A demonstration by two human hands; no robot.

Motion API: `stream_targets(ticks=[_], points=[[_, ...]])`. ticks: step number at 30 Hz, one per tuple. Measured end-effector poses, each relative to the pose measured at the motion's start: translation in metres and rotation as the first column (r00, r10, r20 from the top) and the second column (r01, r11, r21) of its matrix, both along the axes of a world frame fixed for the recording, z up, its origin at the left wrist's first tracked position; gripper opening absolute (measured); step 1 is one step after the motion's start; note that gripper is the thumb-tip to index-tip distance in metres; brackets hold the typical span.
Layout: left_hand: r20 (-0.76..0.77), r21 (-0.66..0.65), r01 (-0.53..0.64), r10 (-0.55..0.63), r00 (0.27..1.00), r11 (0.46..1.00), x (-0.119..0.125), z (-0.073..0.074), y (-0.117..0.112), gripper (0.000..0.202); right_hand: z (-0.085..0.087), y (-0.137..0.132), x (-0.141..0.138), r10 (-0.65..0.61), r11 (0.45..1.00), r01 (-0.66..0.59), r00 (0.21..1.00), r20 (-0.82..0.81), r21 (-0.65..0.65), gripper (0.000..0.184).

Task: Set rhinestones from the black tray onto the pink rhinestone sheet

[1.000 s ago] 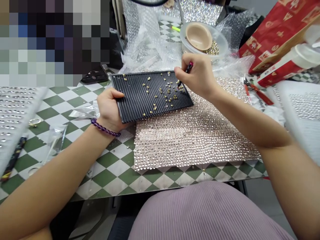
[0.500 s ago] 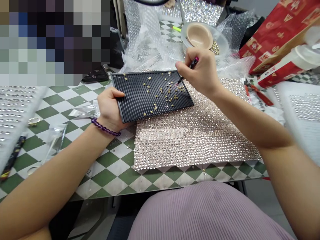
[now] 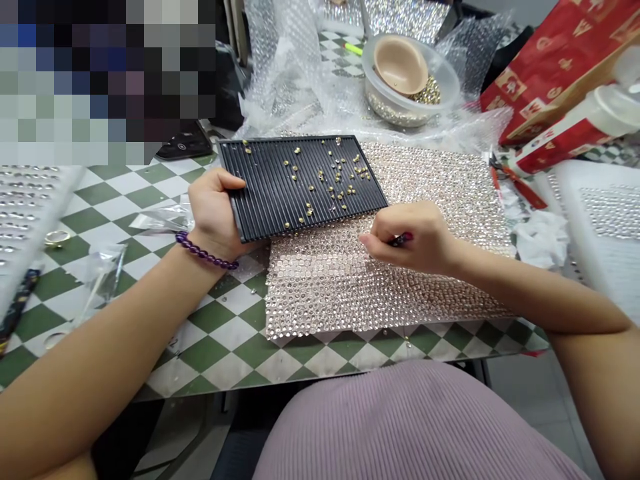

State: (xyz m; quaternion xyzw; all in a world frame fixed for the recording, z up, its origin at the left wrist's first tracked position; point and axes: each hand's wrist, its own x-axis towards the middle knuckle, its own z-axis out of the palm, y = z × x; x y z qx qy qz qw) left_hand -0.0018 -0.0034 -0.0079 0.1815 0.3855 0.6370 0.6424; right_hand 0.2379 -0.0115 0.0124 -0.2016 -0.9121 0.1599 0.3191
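Observation:
A black ridged tray (image 3: pixel 270 180), strewn with small gold-backed rhinestones (image 3: pixel 340 177), is gripped at its left edge by my left hand (image 3: pixel 215 210), thumb on top. Under and in front of it lies a sheet densely covered in pale pink rhinestones (image 3: pixel 320 300). Over the middle of that sheet, just below the tray's right corner, my right hand (image 3: pixel 415 240) is closed around a dark pen-like picking tool (image 3: pixel 401 239) with a pink end. The tool's tip is hidden, so whether a stone sits on it cannot be seen.
Behind the sheet stands a clear plastic bowl (image 3: pixel 385 110) of rhinestones with a beige bowl (image 3: pixel 400 65) in it. Bubble wrap (image 3: pixel 285 87) lies around. To the right are red-handled pliers (image 3: pixel 523 187), a red-and-white cup (image 3: pixel 565 137) and crumpled tissue (image 3: pixel 540 240).
My right hand has moved with the tool from above the tray's right part down to the rhinestone sheet. My left hand and the tray have barely moved.

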Motion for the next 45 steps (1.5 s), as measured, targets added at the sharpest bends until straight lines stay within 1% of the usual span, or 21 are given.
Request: stream_targets(ticks=[5,10,14,16,19,23,25,27,29,31,33,35,38,41,43,45], points=[[-0.004,0.008,-0.01,0.01,1.0,1.0,0.001,0.001,0.0,0.021,0.0,0.002,0.0,0.028,1.0,-0.028,1.0,0.002,0.012,0.037],[-0.003,-0.036,-0.02,0.02,1.0,0.999,0.004,0.005,-0.001,0.022,0.002,0.0,0.0,-0.005,1.0,0.005,1.0,0.002,-0.003,0.036],[0.004,-0.034,-0.034,0.034,0.999,0.999,0.003,0.005,0.0,0.023,0.0,0.001,-0.003,0.043,0.999,-0.042,0.999,-0.003,0.008,0.037],[0.0,-0.047,-0.039,0.039,0.999,0.998,0.003,0.005,0.0,0.025,0.0,0.002,-0.003,0.041,0.999,-0.041,0.999,-0.015,-0.003,0.037],[-0.018,-0.079,-0.05,0.049,0.999,0.996,0.002,0.005,0.0,0.029,0.005,0.003,-0.002,-0.016,1.0,0.015,0.999,-0.047,-0.02,0.038],[0.0,-0.06,-0.051,0.051,0.999,0.997,0.002,0.004,0.0,0.027,0.018,0.004,-0.002,-0.056,0.998,0.055,0.996,-0.067,-0.008,0.039],[0.013,-0.045,-0.042,0.043,0.999,0.998,0.002,0.004,0.0,0.025,0.022,0.011,-0.004,-0.094,0.996,0.094,0.991,-0.096,0.002,0.04],[0.002,-0.046,-0.03,0.031,1.0,0.998,0.002,0.004,0.0,0.026,0.023,0.027,-0.008,-0.179,0.983,0.182,0.971,-0.156,0.002,0.041],[-0.021,-0.067,-0.03,0.029,0.999,0.997,0.002,0.005,0.0,0.028,0.021,0.051,-0.014,-0.275,0.959,0.283,0.932,-0.235,-0.002,0.042],[-0.027,-0.079,-0.037,0.035,0.999,0.996,0.003,0.005,-0.001,0.027,0.018,0.077,-0.022,-0.335,0.937,0.351,0.892,-0.304,-0.004,0.043],[-0.009,-0.069,-0.037,0.036,0.999,0.997,0.003,0.005,-0.001,0.024,0.015,0.1,-0.031,-0.35,0.931,0.365,0.885,-0.306,-0.008,0.045],[0.013,-0.057,-0.019,0.019,1.0,0.998,0.003,0.005,-0.001,0.022,0.011,0.113,-0.041,-0.345,0.936,0.351,0.899,-0.27,-0.028,0.046],[0.025,-0.051,-0.013,0.015,1.0,0.999,0.003,0.004,-0.001,0.021,0.005,0.118,-0.054,-0.348,0.937,0.341,0.921,-0.174,-0.069,0.044],[0.033,-0.05,-0.043,0.044,0.998,0.998,0.002,0.003,-0.001,0.02,0.001,0.118,-0.058,-0.365,0.93,0.356,0.924,-0.117,-0.092,0.043],[0.045,-0.047,-0.038,0.04,0.998,0.998,0.002,0.003,0.0,0.019,0.002,0.118,-0.057,-0.368,0.929,0.358,0.917,-0.151,-0.094,0.044],[0.053,-0.041,-0.023,0.026,0.998,0.999,0.002,0.003,0.0,0.019,0.008,0.116,-0.053,-0.357,0.934,0.349,0.906,-0.227,-0.076,0.045]])
